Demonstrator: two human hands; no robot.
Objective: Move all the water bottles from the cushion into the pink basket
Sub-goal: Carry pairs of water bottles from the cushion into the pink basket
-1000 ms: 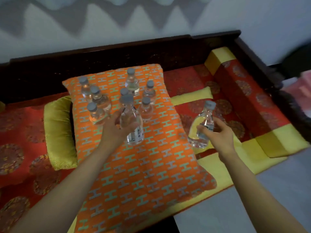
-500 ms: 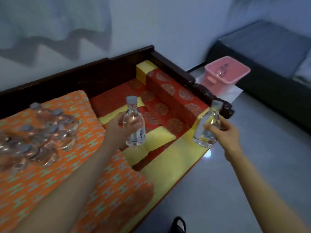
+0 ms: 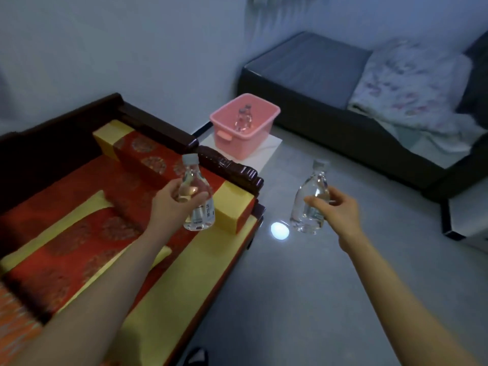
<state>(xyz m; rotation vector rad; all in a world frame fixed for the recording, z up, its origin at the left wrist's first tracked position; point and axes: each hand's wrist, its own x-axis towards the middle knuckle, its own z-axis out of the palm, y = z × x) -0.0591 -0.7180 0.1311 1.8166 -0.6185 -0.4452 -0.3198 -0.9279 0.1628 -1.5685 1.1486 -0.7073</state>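
Pink plastic basket (image 3: 237, 143) sits on a white mat (image 3: 266, 151) on the floor, ahead of both hands and well apart from them, past the dark wooden armrest (image 3: 227, 167). Two clear bottles (image 3: 243, 120) stand inside it.

Left hand (image 3: 171, 204): fingers (image 3: 169, 188) wrapped round a white-capped clear plastic water bottle (image 3: 200, 215), long axis upright, above the red-and-yellow seat.

Right hand (image 3: 338, 207): fingers (image 3: 317, 202) gripping a second clear water bottle (image 3: 303, 220), cap up and slightly tilted, above the grey floor.

Left looks marginally nearer, but the armrest is in its path. Right has a clear line.

The orange cushion (image 3: 10, 326) is only a sliver at lower left.
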